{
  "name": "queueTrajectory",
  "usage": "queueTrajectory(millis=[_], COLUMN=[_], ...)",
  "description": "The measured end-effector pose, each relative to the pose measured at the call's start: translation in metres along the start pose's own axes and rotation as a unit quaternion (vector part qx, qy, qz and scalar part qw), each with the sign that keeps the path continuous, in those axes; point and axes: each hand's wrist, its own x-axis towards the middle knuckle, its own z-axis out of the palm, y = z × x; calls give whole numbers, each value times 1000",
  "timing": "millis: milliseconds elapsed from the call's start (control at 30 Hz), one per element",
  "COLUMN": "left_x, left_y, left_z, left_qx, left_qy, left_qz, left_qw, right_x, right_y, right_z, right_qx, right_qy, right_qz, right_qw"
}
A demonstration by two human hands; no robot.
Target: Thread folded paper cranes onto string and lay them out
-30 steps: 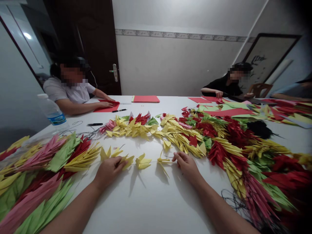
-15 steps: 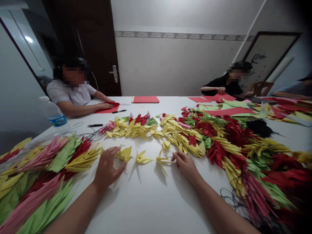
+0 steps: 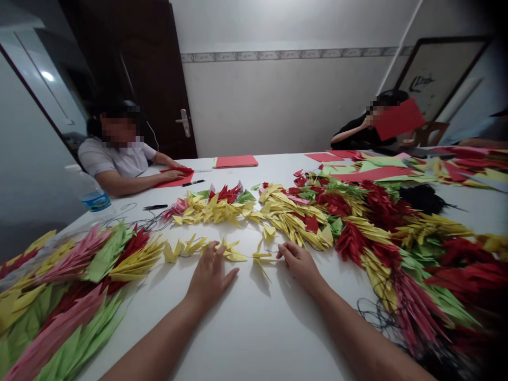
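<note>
Left hand [image 3: 210, 278] is resting with its fingers [image 3: 216, 256] spread, their tips lying over a strand of yellow paper cranes [image 3: 234, 256] on thread. The strand is running rightward from these fingertips to the right hand [image 3: 299, 264], whose fingers [image 3: 282, 252] are gathered close; any pinch on the thread cannot be told. Heaps of folded red, green and pink paper [image 3: 75, 270] are lying left of the left fingers on the white table [image 3: 246, 338].

A plastic water bottle [image 3: 92, 197] stands near a black pen [image 3: 154, 207] on the white table [image 3: 254, 323].
</note>
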Motion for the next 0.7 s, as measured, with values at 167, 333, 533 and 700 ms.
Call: queueTrajectory(millis=[167,333,533,700], left_x=[9,10,6,8], left_y=[2,-1,-12,-14], left_z=[7,8,9,4], left_qx=[18,13,-3,-24], left_qy=[-41,-64,-15,-42], left_qz=[-20,-14,19,46], left_qw=[999,998,1000,998], right_x=[0,-2,-5,-6], right_y=[2,-2,-11,-14], right_z=[1,-1,-2,-3], right_qx=[-3,-3,-1,-3], right_qy=[3,7,2,0], right_qz=[-1,0,12,17], right_qw=[1000,1000,1000,1000])
